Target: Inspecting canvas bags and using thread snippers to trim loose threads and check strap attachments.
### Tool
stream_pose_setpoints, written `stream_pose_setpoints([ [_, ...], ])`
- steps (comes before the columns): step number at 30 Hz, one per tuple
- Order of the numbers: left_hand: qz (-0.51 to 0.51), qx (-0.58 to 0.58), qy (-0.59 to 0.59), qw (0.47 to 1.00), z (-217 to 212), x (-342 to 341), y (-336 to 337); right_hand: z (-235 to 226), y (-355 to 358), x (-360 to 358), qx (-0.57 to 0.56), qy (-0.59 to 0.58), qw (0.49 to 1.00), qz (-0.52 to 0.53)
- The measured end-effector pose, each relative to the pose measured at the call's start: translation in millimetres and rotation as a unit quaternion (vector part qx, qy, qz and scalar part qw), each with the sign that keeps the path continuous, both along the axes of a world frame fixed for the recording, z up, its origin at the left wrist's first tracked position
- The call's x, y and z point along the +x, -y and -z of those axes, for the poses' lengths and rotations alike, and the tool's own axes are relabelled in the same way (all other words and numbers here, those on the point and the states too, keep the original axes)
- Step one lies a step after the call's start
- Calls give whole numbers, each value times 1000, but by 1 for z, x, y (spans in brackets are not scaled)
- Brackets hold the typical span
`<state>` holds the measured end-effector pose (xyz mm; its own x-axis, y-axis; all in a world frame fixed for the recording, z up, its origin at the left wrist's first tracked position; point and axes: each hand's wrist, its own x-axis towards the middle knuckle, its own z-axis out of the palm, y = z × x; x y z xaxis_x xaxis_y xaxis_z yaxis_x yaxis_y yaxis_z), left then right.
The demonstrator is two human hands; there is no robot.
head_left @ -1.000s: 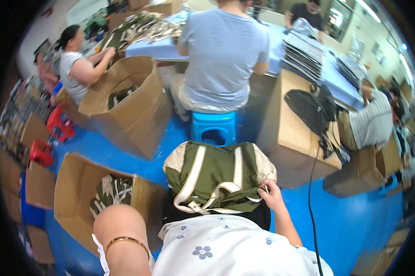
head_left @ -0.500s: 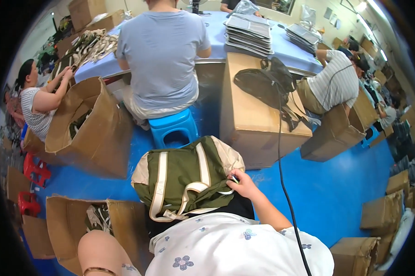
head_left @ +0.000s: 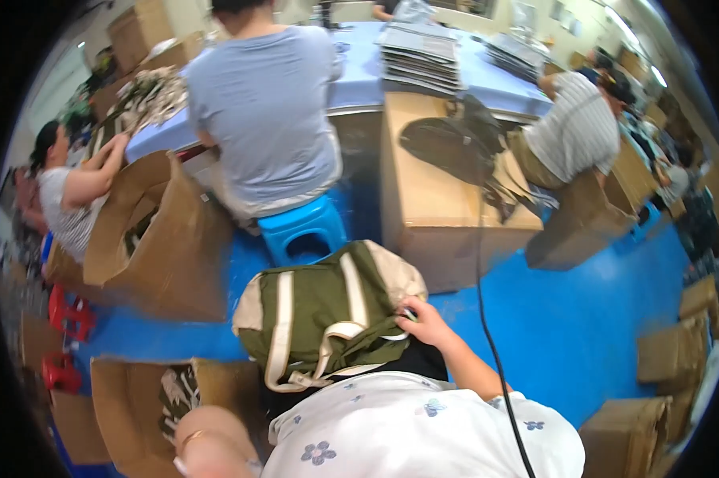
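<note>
An olive-green and beige fabric bag [head_left: 310, 288] with white straps lies across my lap. At its right end my right hand [head_left: 420, 321] is closed, fingers pressed together against the beige side panel. A small pale and dark thing shows between those fingers, too small to name. My left arm [head_left: 216, 426], with a thin bracelet, is bent at the lower left beside an open cardboard box [head_left: 124, 398]. The left hand itself does not show. Inside that box lies more green, beige and white fabric [head_left: 176, 390].
A black cable [head_left: 487, 319] hangs down just right of my right hand. Ahead are a person on a blue stool [head_left: 303, 227], a tall open carton [head_left: 156, 263] and a closed carton [head_left: 455, 199] with a black bag [head_left: 447, 143]. Beyond stands a blue-covered table [head_left: 359, 72].
My left arm has swung up and right, bringing the bracelet further into view. The right hand stays at the bag's end. The whole view has shifted slightly; the person ahead leans left.
</note>
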<state>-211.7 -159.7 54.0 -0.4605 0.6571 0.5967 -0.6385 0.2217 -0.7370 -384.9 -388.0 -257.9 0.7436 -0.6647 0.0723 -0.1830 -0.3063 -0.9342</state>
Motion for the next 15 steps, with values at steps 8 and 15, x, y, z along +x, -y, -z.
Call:
stream_pose_setpoints([
  [8,-80,661,-219,713,167,1,80,16,-11,-14,48,49,997,33],
  [15,-112,801,-258,529,274,-22,65,17,-9,-13,147,73,986,36],
])
